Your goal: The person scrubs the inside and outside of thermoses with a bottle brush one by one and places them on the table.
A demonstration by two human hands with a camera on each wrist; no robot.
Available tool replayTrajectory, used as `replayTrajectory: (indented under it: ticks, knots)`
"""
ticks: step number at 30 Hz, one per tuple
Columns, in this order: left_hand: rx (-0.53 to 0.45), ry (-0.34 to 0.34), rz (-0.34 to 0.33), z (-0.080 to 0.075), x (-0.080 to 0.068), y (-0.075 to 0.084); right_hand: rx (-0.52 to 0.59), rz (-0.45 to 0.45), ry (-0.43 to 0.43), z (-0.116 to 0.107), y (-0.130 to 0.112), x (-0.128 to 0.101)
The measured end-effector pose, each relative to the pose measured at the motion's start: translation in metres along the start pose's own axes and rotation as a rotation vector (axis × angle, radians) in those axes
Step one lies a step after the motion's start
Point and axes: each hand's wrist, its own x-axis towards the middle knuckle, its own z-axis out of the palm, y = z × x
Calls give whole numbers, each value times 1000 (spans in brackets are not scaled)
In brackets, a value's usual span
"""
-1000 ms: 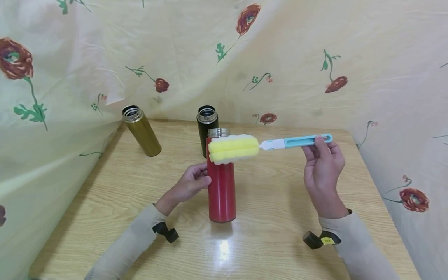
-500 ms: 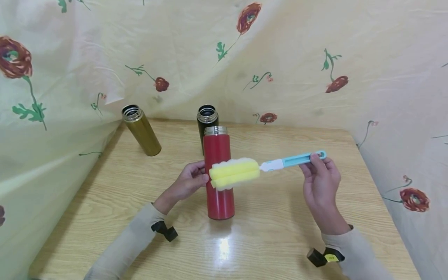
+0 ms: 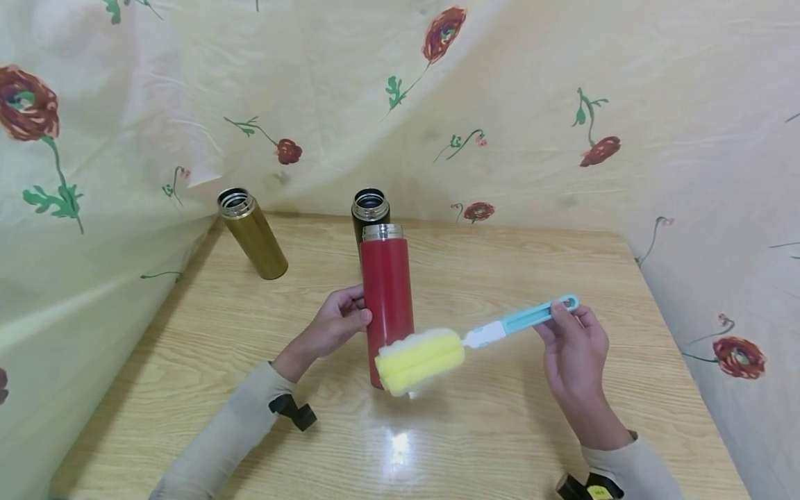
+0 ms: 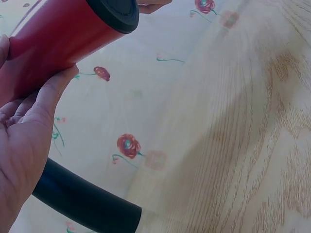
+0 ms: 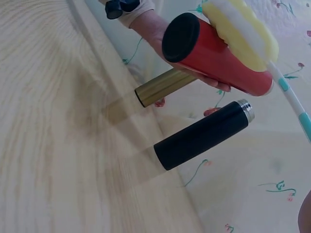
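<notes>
Extends both forearms over the wooden table (image 3: 494, 444), with the pale left sleeve (image 3: 231, 423) and the pale right sleeve (image 3: 634, 469) cut off at the lower edge of the head view. Angles the right grip (image 3: 573, 351) forward and, nearly closed, pinches the blue handle (image 3: 528, 317) of a sponge brush (image 3: 486, 335) near its looped end. Shows only a sliver of that grip in the right wrist view. Slants the yellow-and-white sponge head (image 3: 421, 357) down to the left of the right grip, in front of the lower part of a red bottle (image 3: 387, 285); impossible to tell contact from a gap there. Curls the left grip (image 3: 334, 323) round the red bottle, spread about as wide as its body, fingers mostly hidden behind. Holds that bottle just right of the left grip, tilted, clear of the table. Past the left grip, partly hidden behind the red bottle in the head view: a black bottle (image 3: 371, 208), upright. Beyond and left of the same grip: a gold bottle (image 3: 255, 237), upright. Farthest: a flowered cloth (image 3: 531, 69).
</notes>
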Motion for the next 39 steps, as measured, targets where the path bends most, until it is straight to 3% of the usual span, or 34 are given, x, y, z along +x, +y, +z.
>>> replayTrajectory:
  ticks: [5,12,25,39]
  knots:
    - [21,10,-5,-1,0,0,-31,-41,-45,-5,0,-6]
    - [26,18,-11,-2,1,-2,43,-83,-88,-6,-1,-7]
    - [45,18,21,1,1,0,102,-68,-182,-8,-1,-9]
    - [33,5,8,4,0,-3,96,-133,-73,10,-6,8]
